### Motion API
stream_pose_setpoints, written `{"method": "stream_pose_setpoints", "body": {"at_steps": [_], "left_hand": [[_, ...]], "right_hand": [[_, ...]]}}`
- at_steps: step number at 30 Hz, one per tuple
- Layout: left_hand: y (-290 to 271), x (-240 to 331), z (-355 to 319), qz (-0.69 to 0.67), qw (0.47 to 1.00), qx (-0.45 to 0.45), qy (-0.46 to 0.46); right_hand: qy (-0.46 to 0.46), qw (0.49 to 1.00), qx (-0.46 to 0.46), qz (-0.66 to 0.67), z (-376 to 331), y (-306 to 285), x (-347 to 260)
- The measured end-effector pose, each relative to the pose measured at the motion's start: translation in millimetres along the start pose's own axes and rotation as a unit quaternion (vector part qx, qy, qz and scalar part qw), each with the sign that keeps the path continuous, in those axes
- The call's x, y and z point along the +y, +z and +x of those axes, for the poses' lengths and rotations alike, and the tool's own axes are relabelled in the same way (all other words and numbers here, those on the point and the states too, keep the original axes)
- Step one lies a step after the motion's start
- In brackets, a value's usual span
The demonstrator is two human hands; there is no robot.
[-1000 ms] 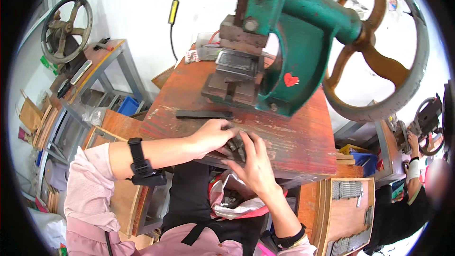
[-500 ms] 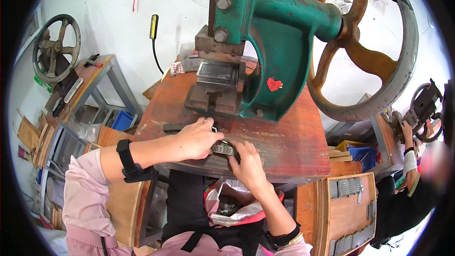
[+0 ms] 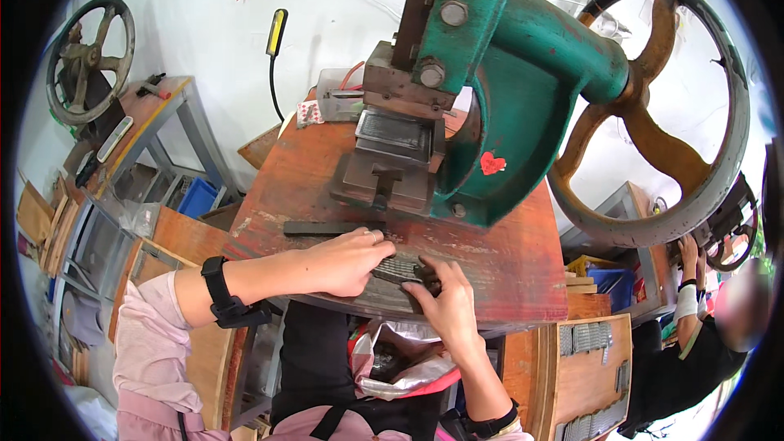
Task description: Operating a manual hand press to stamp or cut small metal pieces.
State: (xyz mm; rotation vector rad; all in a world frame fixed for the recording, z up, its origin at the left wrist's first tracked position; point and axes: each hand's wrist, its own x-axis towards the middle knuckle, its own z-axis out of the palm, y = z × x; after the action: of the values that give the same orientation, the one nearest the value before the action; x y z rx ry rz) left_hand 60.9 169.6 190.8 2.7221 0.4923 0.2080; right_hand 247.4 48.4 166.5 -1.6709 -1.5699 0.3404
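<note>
At the front of the red-brown worktable, a short row of thin grey metal pieces stacked side by side lies between my hands. My left hand is closed at the row's left end, its fingertips hidden under the knuckles. Around the right end, my right hand has its thumb and fingers curled, gripping the row. A dark flat bar lies just beyond my left hand. Farther back stands a green hand press with a rectangular metal die block under its ram.
The press's large handwheel overhangs the right side. A wooden tray with rows of metal pieces stands at lower right. An open silver-and-red bag sits below the table edge. Another person's arm works at a machine far right.
The view has tilted and shifted. My left hand has drawn back from near the press base toward the row, its fingers more folded. My right hand stays at the row's right end.
</note>
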Motion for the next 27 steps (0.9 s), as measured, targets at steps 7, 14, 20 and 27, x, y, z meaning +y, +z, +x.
{"method": "stream_pose_setpoints", "body": {"at_steps": [7, 14, 20, 27], "left_hand": [[-0.3, 4.8, -5.7, -0.024, 0.997, 0.011, -0.07], [6.9, -1.6, -19.4, -0.007, 0.999, 0.042, -0.027], [2.1, 11.9, -34.5, 0.006, 0.992, 0.123, 0.006], [-42.4, -3.7, 8.6, -0.103, 0.882, 0.453, -0.081]], "right_hand": [[-0.032, 0.998, -0.001, 0.051, 9.6, 16.8, -9.6], [-0.1, 0.993, -0.042, 0.041, 9.0, 24.1, -8.6], [-0.142, 0.989, -0.038, 0.007, 17.6, 2.9, -18.3], [-0.079, 0.984, 0.137, 0.083, 96.6, -8.2, -53.5]]}}
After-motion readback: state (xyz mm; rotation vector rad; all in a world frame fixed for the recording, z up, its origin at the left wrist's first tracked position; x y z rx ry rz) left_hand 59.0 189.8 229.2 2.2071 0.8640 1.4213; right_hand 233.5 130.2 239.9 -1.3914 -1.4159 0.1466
